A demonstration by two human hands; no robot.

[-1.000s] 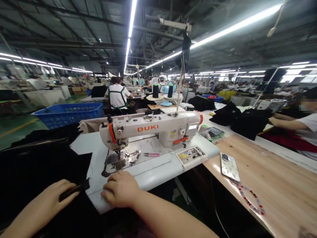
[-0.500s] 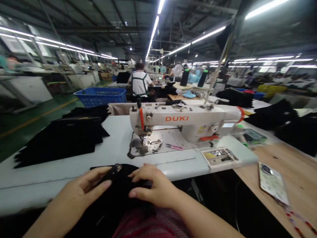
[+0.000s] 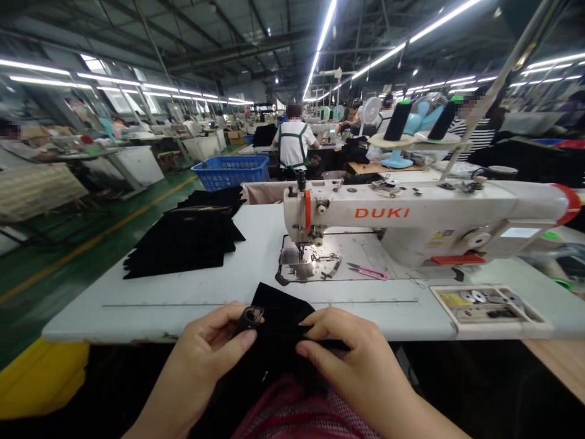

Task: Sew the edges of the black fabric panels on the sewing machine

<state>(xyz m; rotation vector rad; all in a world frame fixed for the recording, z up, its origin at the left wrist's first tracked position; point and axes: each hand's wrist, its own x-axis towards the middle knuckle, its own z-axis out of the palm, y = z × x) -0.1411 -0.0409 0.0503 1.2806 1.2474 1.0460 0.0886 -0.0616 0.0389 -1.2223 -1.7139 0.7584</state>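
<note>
Both my hands are at the front edge of the white sewing table (image 3: pixel 150 311), holding a piece of black fabric (image 3: pixel 278 320). My left hand (image 3: pixel 210 347) grips it near a small dark buckle or loop (image 3: pixel 250 319), which lies close to my thumb. My right hand (image 3: pixel 342 341) pinches the fabric farther along. Its lower part hangs below the table edge over my pink patterned lap (image 3: pixel 297 414). Ahead stands a white DUKI sewing machine (image 3: pixel 411 222), with its needle area apart from my hands. Pink thread snips (image 3: pixel 368 272) lie beside its plate.
A stack of black fabric pieces (image 3: pixel 183 241) lies on the table to the left. A small tray of bobbins (image 3: pixel 484 305) is at the front right. Black thread cones (image 3: pixel 397 121) stand above the machine. Behind it are a blue basket (image 3: pixel 231 172) and a co-worker (image 3: pixel 292 143).
My view has swung left and closer, shifting the machine to the right. My hands have come closer together, and the black fabric now sits at the table's front edge.
</note>
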